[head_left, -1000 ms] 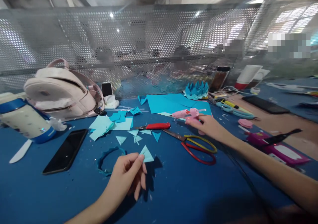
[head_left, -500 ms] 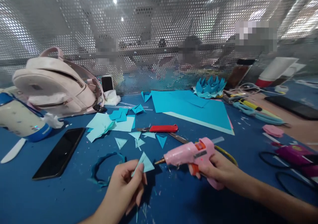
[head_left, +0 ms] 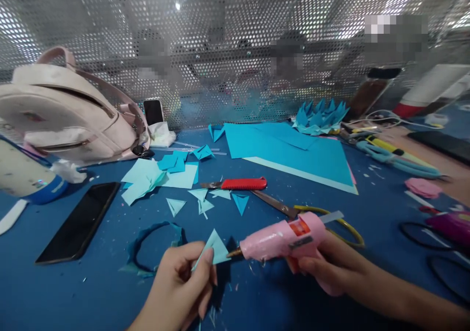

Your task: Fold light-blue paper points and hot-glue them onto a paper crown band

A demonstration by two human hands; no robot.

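Between thumb and fingers, my left hand [head_left: 187,282] pinches a light blue folded paper triangle [head_left: 219,248]. My right hand [head_left: 336,260] is wrapped round the handle of a pink hot glue gun [head_left: 281,240]. The gun's metal nozzle meets the triangle's right corner, or very nearly; whether they touch I cannot tell. Left of my left hand lies a blue paper ring [head_left: 137,245], partly hidden by it. Beyond the hands are several small paper triangles [head_left: 175,206], a red-handled cutter knife [head_left: 242,183] and scissors [head_left: 352,229] with yellow handles.
Stacked blue paper sheets [head_left: 290,157] lie at the back, with a spiky folded-paper piece [head_left: 319,118] behind them. Paper squares [head_left: 143,179], a black phone [head_left: 81,221], a bottle [head_left: 29,174] and a pale backpack [head_left: 73,115] fill the left. Dark cables [head_left: 414,238] lie at right.
The glue gun's nozzle has come to the triangle's right corner, closing a small gap. My left hand keeps its pinch on the triangle. The whole view has shifted slightly.
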